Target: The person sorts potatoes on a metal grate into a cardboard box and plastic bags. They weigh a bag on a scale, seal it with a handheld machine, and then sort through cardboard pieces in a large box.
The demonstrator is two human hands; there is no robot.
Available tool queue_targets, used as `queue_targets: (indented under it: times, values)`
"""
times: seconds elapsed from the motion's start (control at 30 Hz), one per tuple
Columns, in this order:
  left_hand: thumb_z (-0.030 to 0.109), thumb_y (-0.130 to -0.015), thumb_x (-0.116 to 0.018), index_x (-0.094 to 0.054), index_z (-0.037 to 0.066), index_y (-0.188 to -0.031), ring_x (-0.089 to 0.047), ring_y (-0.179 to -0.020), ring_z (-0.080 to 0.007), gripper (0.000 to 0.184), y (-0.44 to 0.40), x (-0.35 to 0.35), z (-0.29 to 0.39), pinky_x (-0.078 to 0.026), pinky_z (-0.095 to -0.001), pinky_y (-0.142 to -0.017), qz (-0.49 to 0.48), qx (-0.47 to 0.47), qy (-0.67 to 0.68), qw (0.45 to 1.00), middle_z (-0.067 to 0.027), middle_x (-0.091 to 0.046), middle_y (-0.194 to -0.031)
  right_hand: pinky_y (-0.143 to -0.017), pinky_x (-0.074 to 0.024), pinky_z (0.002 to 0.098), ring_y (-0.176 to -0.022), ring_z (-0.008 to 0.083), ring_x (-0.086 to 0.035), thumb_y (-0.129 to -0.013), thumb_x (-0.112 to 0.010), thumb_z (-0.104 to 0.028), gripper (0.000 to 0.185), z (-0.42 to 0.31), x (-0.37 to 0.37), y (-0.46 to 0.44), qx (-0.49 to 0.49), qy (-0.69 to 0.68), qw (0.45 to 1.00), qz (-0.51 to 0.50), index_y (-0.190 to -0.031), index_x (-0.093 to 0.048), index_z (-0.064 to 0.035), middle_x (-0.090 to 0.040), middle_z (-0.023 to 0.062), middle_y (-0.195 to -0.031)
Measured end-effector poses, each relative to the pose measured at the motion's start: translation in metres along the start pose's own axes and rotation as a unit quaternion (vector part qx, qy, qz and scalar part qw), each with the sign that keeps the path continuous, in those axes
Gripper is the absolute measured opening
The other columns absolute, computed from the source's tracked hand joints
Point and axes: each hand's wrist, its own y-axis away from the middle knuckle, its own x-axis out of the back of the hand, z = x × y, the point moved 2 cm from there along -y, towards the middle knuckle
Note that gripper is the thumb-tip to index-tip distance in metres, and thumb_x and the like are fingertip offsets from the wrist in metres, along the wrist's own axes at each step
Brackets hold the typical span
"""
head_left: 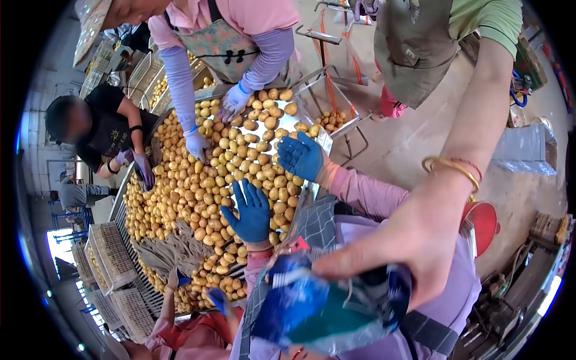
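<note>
Both my hands wear blue gloves and are held over a sorting table spread with potatoes. My left hand has its fingers apart and holds nothing, above the potatoes near the table's edge. Farther right, my right hand is also open and bare of any object, with potatoes just beneath it. Close to my chest, another person's bare hand, with a bangle at the wrist, grips a shiny blue and teal plastic packet. The packet's contents cannot be made out.
Across the table, gloved hands of a co-worker touch potatoes. Other workers stand at left and below. A grey cloth lies on the potatoes. Plastic crates stack at left; a metal-framed chute holds potatoes. A red bucket stands behind.
</note>
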Motion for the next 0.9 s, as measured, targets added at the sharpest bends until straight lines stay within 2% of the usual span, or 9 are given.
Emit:
queue_targets:
  times: [0.07, 0.1, 0.27, 0.3, 0.43, 0.7, 0.8, 0.87, 0.9]
  values:
    - [0.054, -0.093, -0.048, -0.036, 0.015, -0.145, -0.039, -0.133, -0.0204, 0.066, 0.0, 0.001, -0.006, -0.025, -0.0407, -0.113, 0.004, 0.012, -0.006, 1.0, -0.0079, -0.035, -0.15, -0.095, -0.0469, 0.0456, -0.099, 0.0272, -0.061, -0.096, -0.052, -0.031, 0.033, -0.018, 0.05, -0.039, 0.121, 0.032, 0.992, 0.019, -0.111, -0.06, -0.0023, -0.065, 0.0109, -0.105]
    - [0.055, -0.093, -0.047, -0.036, 0.014, -0.145, -0.041, -0.132, -0.0204, 0.067, 0.001, 0.002, -0.007, -0.025, -0.0405, -0.114, 0.008, 0.017, -0.012, 1.0, -0.0082, -0.036, -0.15, -0.094, -0.0475, 0.0419, -0.106, 0.0255, -0.059, -0.094, -0.054, -0.037, 0.038, -0.024, 0.069, -0.041, 0.131, 0.037, 0.986, 0.094, -0.116, -0.06, -0.0061, -0.065, 0.0105, -0.11]
    - [0.048, -0.095, -0.048, -0.033, 0.012, -0.146, -0.037, -0.135, -0.0196, 0.064, -0.005, -0.002, -0.018, -0.024, -0.0403, -0.114, 0.004, 0.032, -0.007, 0.999, -0.0071, -0.035, -0.151, -0.093, -0.0479, 0.0434, -0.106, 0.0248, -0.06, -0.092, -0.057, -0.039, 0.04, -0.032, 0.074, -0.041, 0.13, 0.072, 0.984, 0.1, -0.117, -0.06, -0.0077, -0.064, 0.0093, -0.114]
    - [0.048, -0.095, -0.049, -0.034, 0.012, -0.146, -0.037, -0.135, -0.0201, 0.064, -0.006, -0.004, -0.022, -0.023, -0.0406, -0.114, 0.016, 0.034, 0.002, 0.999, -0.0079, -0.035, -0.15, -0.093, -0.0481, 0.0432, -0.106, 0.0251, -0.06, -0.092, -0.057, -0.04, 0.04, -0.031, 0.077, -0.04, 0.137, 0.075, 0.979, 0.128, -0.117, -0.06, -0.0082, -0.064, 0.0087, -0.114]
    - [0.056, -0.094, -0.046, -0.034, 0.012, -0.146, -0.038, -0.134, -0.0205, 0.069, -0.01, -0.008, -0.034, -0.024, -0.0399, -0.114, 0.017, 0.058, 0.015, 0.998, -0.0093, -0.035, -0.15, -0.094, -0.0471, 0.0431, -0.106, 0.0257, -0.06, -0.092, -0.057, -0.038, 0.041, -0.035, 0.075, -0.041, 0.128, 0.077, 0.979, 0.14, -0.119, -0.06, -0.0076, -0.063, 0.0089, -0.115]
    - [0.054, -0.095, -0.043, -0.03, 0.011, -0.147, -0.037, -0.135, -0.023, 0.069, -0.014, -0.009, -0.041, -0.023, -0.0412, -0.115, 0.007, 0.071, 0.016, 0.997, -0.0119, -0.033, -0.15, -0.097, -0.0458, 0.0436, -0.107, 0.0265, -0.059, -0.091, -0.059, -0.036, 0.043, -0.038, 0.068, -0.042, 0.124, 0.092, 0.982, 0.106, -0.122, -0.058, -0.0056, -0.061, 0.0106, -0.118]
    - [0.057, -0.095, -0.04, -0.029, 0.012, -0.148, -0.032, -0.137, -0.021, 0.07, -0.009, -0.009, -0.041, -0.019, -0.0409, -0.116, -0.001, 0.094, 0.013, 0.995, -0.0098, -0.029, -0.153, -0.098, -0.0448, 0.0445, -0.11, 0.0279, -0.057, -0.091, -0.058, -0.038, 0.045, -0.034, 0.07, -0.043, 0.116, 0.095, 0.982, 0.118, -0.122, -0.057, -0.0048, -0.06, 0.0114, -0.12]
    - [0.057, -0.095, -0.039, -0.029, 0.013, -0.148, -0.032, -0.137, -0.0204, 0.07, -0.004, -0.006, -0.043, -0.018, -0.0407, -0.116, -0.009, 0.097, 0.016, 0.995, -0.0093, -0.029, -0.153, -0.099, -0.0437, 0.0452, -0.115, 0.0281, -0.055, -0.093, -0.054, -0.04, 0.047, -0.044, 0.1, -0.052, 0.104, 0.112, 0.986, 0.06, -0.124, -0.056, -0.0048, -0.06, 0.0111, -0.122]
    - [0.058, -0.095, -0.037, -0.028, 0.013, -0.149, -0.032, -0.137, -0.0198, 0.071, -0.005, -0.004, -0.043, -0.017, -0.0405, -0.116, -0.013, 0.097, 0.014, 0.995, -0.0088, -0.028, -0.153, -0.1, -0.0431, 0.0451, -0.115, 0.0287, -0.055, -0.094, -0.052, -0.041, 0.047, -0.039, 0.086, -0.048, 0.124, 0.117, 0.98, 0.1, -0.125, -0.056, -0.0048, -0.06, 0.0107, -0.121]
